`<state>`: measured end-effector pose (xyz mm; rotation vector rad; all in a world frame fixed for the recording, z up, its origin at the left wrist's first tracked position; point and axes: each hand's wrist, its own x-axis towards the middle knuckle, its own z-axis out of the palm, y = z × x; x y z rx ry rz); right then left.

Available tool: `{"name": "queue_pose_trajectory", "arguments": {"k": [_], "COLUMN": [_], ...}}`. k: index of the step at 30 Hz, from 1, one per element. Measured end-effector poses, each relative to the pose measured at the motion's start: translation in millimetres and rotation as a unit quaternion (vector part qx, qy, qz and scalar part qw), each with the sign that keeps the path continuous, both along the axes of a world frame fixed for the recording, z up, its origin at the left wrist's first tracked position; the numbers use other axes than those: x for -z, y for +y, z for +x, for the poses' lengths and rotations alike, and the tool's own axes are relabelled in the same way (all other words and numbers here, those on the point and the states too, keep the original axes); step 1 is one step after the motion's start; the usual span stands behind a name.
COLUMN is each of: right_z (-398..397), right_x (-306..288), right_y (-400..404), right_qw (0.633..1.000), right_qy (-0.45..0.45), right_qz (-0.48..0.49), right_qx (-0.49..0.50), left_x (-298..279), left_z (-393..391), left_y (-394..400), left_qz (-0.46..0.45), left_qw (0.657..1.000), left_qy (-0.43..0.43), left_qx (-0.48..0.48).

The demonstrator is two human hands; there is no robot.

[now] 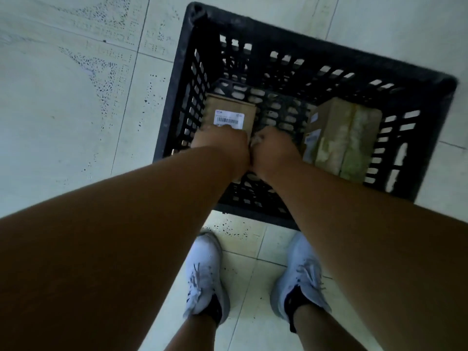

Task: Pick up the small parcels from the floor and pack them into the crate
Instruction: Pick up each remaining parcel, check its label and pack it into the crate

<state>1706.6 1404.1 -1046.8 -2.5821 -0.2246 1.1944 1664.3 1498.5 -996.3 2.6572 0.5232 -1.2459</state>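
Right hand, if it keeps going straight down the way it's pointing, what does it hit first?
Most likely the crate's slotted floor, in the gap between the labelled parcel and the taped parcel. The right hand seems to point there, but depth is unclear.

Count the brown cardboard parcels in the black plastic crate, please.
2. One brown cardboard parcel with a barcode label lies at the left under both hands; one taped parcel leans at the right. The arms may hide others.

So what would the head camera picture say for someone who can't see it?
Two hands, left hand and right hand, reach into a black plastic crate, at a labelled cardboard parcel. A second taped parcel leans at its right side.
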Motion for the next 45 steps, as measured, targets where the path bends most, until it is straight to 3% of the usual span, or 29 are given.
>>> {"name": "queue_pose_trajectory", "arguments": {"k": [4,9,14,22,28,32,40,45], "right_z": [-16,-29,-31,-68,-79,-72,-67,-56], "right_x": [-95,-254,-417,-623,-692,-717,-739,-739], "right_y": [-26,-39,-64,-164,-241,-315,-527,-602], "right_qw": [0.996,0.986,0.977,0.941,0.891,0.879,0.868,0.851], "right_qy": [-0.067,-0.118,-0.188,-0.29,-0.366,-0.38,-0.353,-0.357], "right_qz": [0.038,0.082,0.085,0.048,0.083,0.096,0.024,0.024], "right_qx": [0.05,0.086,0.063,0.169,0.254,0.27,0.347,0.385], "left_x": [-98,-237,-373,-547,-627,-660,-669,-676], "left_z": [-20,-37,-41,-69,-42,-15,19,44], "left_y": [-24,-27,-30,-74,-164,-243,-434,-527], "left_qz": [-0.07,-0.142,-0.144,-0.176,-0.22,-0.24,-0.303,-0.336], "left_qw": [0.991,0.97,0.945,0.903,0.865,0.839,0.814,0.811], "left_qy": [-0.102,-0.192,-0.289,-0.391,-0.438,-0.463,-0.456,-0.442], "left_qx": [-0.049,-0.056,-0.06,-0.011,0.106,0.156,0.192,0.187]}}
